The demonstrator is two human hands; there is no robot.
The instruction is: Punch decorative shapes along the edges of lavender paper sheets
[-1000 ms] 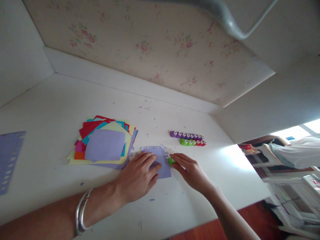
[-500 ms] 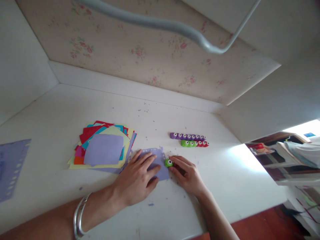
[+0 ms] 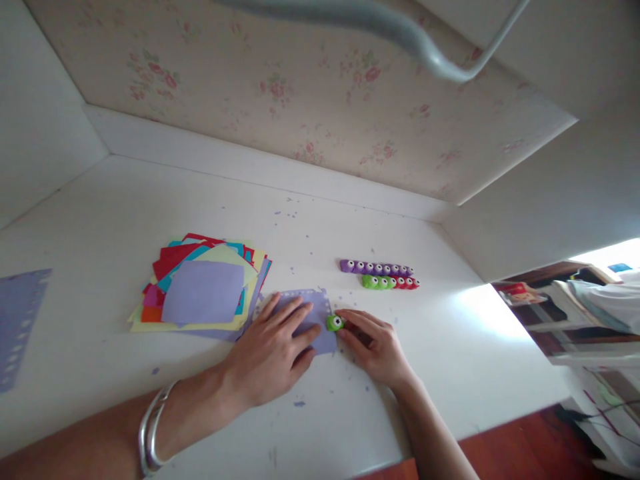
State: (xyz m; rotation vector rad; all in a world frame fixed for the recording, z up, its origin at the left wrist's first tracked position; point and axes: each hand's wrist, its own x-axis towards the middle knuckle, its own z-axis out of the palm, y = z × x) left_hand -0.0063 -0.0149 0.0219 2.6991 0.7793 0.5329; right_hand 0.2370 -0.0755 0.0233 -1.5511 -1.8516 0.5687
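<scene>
Gripping a green punch [image 3: 335, 323] between thumb and fingers, the right hand [image 3: 376, 348] is now holding it against the right edge of a lilac sheet [image 3: 327, 342]. The main change is in the tool's exposure: the right fingers are no longer covering most of it, and its white cap with a dark mark is now showing on the side toward the left hand [image 3: 273, 360]. That left hand is staying flat, fingers spread, on the sheet, and is pressing it to the table [image 3: 440, 393]. The two hands are remaining apart, with the punch lying between them. Small holes are running along the sheet's far edge and down its right edge toward the punch, so the tool is apparently sitting at the end of that punched run; whether it is biting the paper, the inspector is unable to tell. Beyond the right hand, a purple row of punches [image 3: 377, 268] and a green-and-red row [image 3: 390, 283] are lying undisturbed. Beyond and to the left of the left hand, a stack of coloured paper [image 3: 204, 292] is resting unchanged.
</scene>
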